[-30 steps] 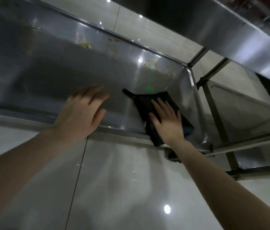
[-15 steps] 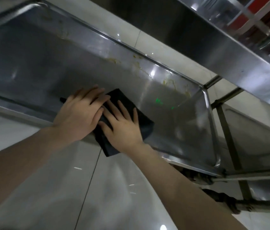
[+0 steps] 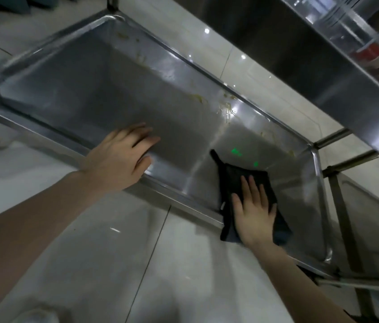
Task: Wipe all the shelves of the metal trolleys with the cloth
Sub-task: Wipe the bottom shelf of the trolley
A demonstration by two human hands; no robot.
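1. A person crouches over the lowest shelf [image 3: 104, 94] of a stainless steel trolley, seen from a camera on their head looking down. The shelf is a shallow metal tray with a raised rim, just above a pale tiled floor [image 3: 86, 241].

2. The right hand [image 3: 254, 213] lies flat on a dark cloth [image 3: 231, 180], fingers spread and straight, pressing it down, not clutching it. The cloth sits at the near right of the shelf, and its lower end hangs over the front rim.

3. The left hand [image 3: 119, 157] rests on the front rim near the middle, fingers loosely extended and holding nothing. It seems to brace the body.

4. Progress, as a judgement: this shelf is only partly wiped. Yellowish food smears [image 3: 226, 109] show along the far edge and toward the far right corner, away from the cloth. The centre and near strip look cleaner, though glare makes that uncertain.

5. What remains: the far edge of this shelf, and very likely other shelves. An upper shelf [image 3: 311, 73] crosses the top right, and part of a second trolley's low shelf [image 3: 370, 206] appears at the right. Whether either is clean cannot be told.

6. Counts: two hands, one cloth, three shelf surfaces in view, and several scattered patches of residue.
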